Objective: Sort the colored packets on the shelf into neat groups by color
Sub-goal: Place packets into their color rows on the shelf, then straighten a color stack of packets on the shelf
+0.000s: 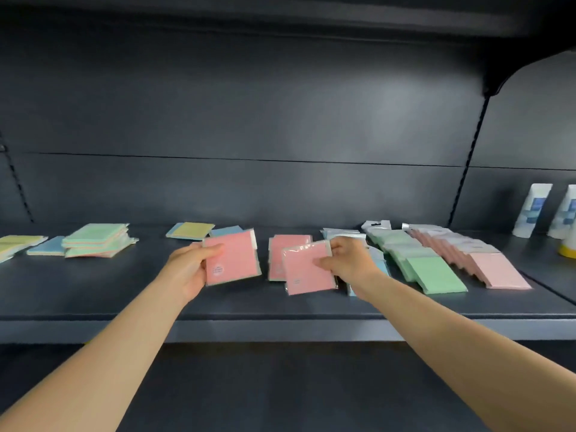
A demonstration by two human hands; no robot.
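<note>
Shelf approx half sorted. At 9 o'clock, mixed stack w/ loose yellow/blue still unsorted. Left hand pinches a pink packet; right hand pinches another over pink pile. At 3 o'clock, green row & pink row done.

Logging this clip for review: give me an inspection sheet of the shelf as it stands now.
Surface: dark shelf, one level, dark back panel behind.
Job's things: mixed pile at left; yellow-topped pile at rear; pink stack at centre; green row and pale pink row fanned at right.
Clutter: white tubes standing at far right.
Grips: left hand holds a pink packet; right hand holds another pink packet over the pink stack.
Cables: nothing seen.
Surroundings: upper shelf overhead, slotted upright at right.
</note>
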